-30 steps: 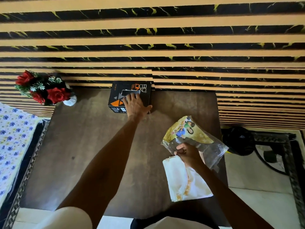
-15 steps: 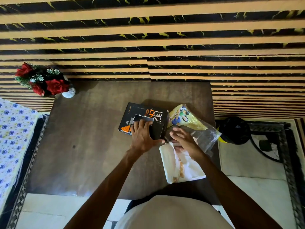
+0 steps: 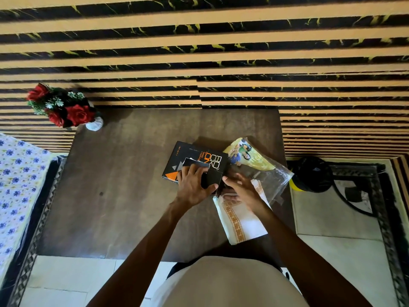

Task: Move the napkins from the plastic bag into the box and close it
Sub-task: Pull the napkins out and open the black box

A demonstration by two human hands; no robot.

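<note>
The napkins are lying folded on the desk near its front right edge, white with an orange patterned band, their far end tucked under my right hand. Just behind them the plastic bag is lying on the desk, clear with a yellow printed card inside, its mouth facing toward me and touching the napkins. The box, black with orange lettering, is sitting just left of the bag, near the middle of the desk.

My left hand is resting on the near part of the box, fingers spread over its top and thumb curling around the near right corner, so that grip is clasping the box. My right hand is lying over the napkins beside the box, fingers mostly straight and reaching toward the box edge; that grip is relaxed and clasping nothing that I can make out.

At the far left corner of the desk a vase of red roses is standing against the striped wall. A bed with a flowered sheet is sitting to the left, and a dark fan is lying on the floor to the right.
</note>
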